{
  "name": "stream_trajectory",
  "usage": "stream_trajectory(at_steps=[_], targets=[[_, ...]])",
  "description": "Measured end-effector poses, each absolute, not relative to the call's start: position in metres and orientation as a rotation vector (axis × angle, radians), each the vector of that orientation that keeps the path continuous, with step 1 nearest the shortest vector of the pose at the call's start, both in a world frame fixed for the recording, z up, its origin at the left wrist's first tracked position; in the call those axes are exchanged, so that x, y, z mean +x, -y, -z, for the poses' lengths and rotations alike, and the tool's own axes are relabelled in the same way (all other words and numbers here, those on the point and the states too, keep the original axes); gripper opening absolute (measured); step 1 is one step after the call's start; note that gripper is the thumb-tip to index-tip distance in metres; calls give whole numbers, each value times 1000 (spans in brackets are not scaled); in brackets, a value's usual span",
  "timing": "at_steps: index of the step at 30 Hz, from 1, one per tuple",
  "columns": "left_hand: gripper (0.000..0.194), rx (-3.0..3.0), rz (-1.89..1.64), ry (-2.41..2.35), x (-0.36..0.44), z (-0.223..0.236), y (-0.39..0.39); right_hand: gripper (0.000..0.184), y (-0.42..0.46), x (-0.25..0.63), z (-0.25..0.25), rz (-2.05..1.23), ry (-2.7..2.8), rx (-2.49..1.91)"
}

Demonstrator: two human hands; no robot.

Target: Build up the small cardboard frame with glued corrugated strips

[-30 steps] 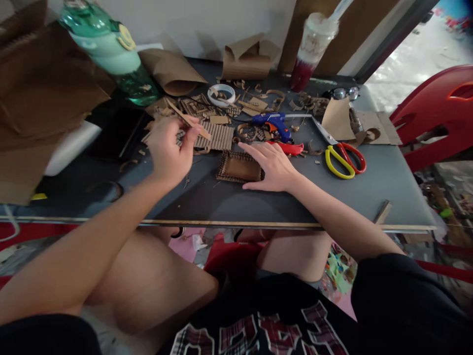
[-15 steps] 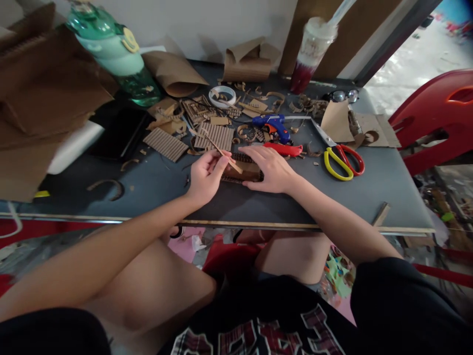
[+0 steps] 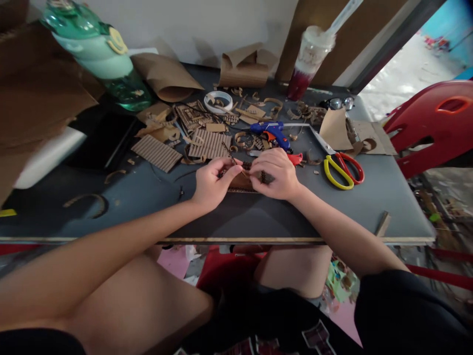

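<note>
My left hand (image 3: pixel 214 183) pinches a thin cardboard strip (image 3: pixel 229 154) between thumb and fingers, and the strip slants up past the fingertips. Close beside it, my right hand (image 3: pixel 276 175) has its fingers curled in, with the fingertips closed at the strip's lower end. Under both hands on the table lies a small cardboard piece (image 3: pixel 240 185) with corrugated edges, partly covered by the fingers. Just behind my right hand is a red-handled cutter (image 3: pixel 295 159), mostly hidden.
Behind the hands lie a blue glue gun (image 3: pixel 271 132), corrugated cardboard sheets (image 3: pixel 157 153), a white tape roll (image 3: pixel 218 102) and many scraps. Scissors (image 3: pixel 338 170) rest on the right. A green bottle (image 3: pixel 107 64), a drink cup (image 3: pixel 308 61) and glasses (image 3: pixel 338 103) stand or lie farther back.
My right hand has drawn its spread fingers in and closed them at the strip's lower end. My left hand still holds the strip. The view has shifted slightly.
</note>
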State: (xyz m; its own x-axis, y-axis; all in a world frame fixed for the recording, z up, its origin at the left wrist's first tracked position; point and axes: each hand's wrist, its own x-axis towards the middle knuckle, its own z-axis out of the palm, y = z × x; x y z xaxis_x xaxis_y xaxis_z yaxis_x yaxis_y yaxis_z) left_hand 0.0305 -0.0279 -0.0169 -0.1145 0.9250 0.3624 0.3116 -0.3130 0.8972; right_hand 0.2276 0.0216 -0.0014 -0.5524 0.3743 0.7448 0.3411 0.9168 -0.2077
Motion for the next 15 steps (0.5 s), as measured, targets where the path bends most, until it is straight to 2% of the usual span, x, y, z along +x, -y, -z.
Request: stream_trajectory(at_steps=[8,15], targets=[[49,1359,-1400,-1294,24,19,28,4,-27,222,6,-130,2220,-377],[52,1290,-1435,-1298,23,24,27,14,-23,223,6,-131,2270,-482]])
